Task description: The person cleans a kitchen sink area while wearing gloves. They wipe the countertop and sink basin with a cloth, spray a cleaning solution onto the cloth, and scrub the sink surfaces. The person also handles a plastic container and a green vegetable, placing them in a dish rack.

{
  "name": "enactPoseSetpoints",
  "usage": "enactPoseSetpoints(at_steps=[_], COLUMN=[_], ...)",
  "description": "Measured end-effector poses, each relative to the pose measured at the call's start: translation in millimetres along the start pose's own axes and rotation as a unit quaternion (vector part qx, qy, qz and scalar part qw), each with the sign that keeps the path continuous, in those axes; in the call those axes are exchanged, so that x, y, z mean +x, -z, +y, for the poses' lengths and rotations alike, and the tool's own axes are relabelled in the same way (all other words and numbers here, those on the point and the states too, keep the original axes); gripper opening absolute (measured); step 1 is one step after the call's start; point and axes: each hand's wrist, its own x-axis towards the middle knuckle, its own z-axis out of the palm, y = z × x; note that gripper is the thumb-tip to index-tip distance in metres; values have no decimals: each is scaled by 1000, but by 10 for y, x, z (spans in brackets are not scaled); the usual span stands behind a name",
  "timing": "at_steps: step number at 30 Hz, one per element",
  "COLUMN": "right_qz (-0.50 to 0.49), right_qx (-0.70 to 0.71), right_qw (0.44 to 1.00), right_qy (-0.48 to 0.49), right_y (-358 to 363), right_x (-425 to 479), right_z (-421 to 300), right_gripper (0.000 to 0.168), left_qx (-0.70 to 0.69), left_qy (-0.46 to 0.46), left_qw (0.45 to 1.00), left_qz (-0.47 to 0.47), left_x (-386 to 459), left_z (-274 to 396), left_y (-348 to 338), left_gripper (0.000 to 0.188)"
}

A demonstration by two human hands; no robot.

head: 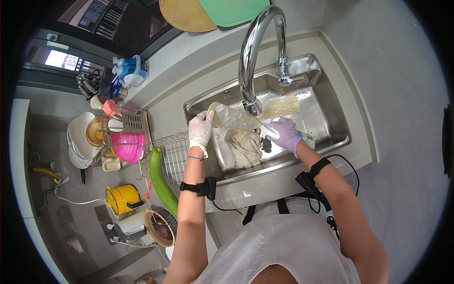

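Note:
My left hand (200, 129), in a thin white glove, grips one end of a cream-coloured flat panel (234, 118) streaked with white foam. The panel is held over the sink (321, 106). In its purple glove, my right hand (285, 133) holds a white-handled tool (270, 132), apparently a brush, against the panel's right end; its working end is mostly hidden. A bunched beige cloth (244, 149) lies below the panel in the sink. Beside it is a dark scouring pad (266, 145). Behind lies a second cream panel with round bumps (280, 107). Partly behind my right hand lies a labelled bottle (308, 139).
The chrome faucet (248, 67) arches over the sink. To the left, a wire rack (172, 152) adjoins a long green gourd (161, 177). Further left are a dish rack with a pink colander (128, 147) and a yellow pot (123, 200). Soap bottles (129, 71) stand on the ledge.

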Motion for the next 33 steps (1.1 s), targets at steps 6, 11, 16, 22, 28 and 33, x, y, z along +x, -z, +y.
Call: enactPoseSetpoints(at_steps=[6, 11, 16, 22, 28, 33], right_qz=[35, 37, 94, 107, 235, 223], right_qx=[77, 3, 55, 82, 175, 151], right_qw=[995, 998, 992, 989, 955, 963], right_qy=[48, 58, 61, 62, 54, -12], right_y=[-24, -155, -76, 130, 545, 786], right_x=[-51, -114, -138, -192, -427, -529], right_z=[5, 185, 183, 326, 335, 493], right_gripper=[33, 37, 33, 34, 31, 31], left_qx=[-61, -129, -208, -38, -143, -355], left_qy=[-7, 0, 133, -6, -90, -61], left_qw=[998, 991, 968, 999, 982, 919], left_qz=[-13, -45, -43, -33, -87, -162], left_x=[56, 23, -19, -198, -225, -196], left_z=[-380, -63, -204, 15, 465, 341], left_y=[-94, -165, -145, 8, 123, -24], left_gripper=[40, 65, 57, 18, 23, 29])
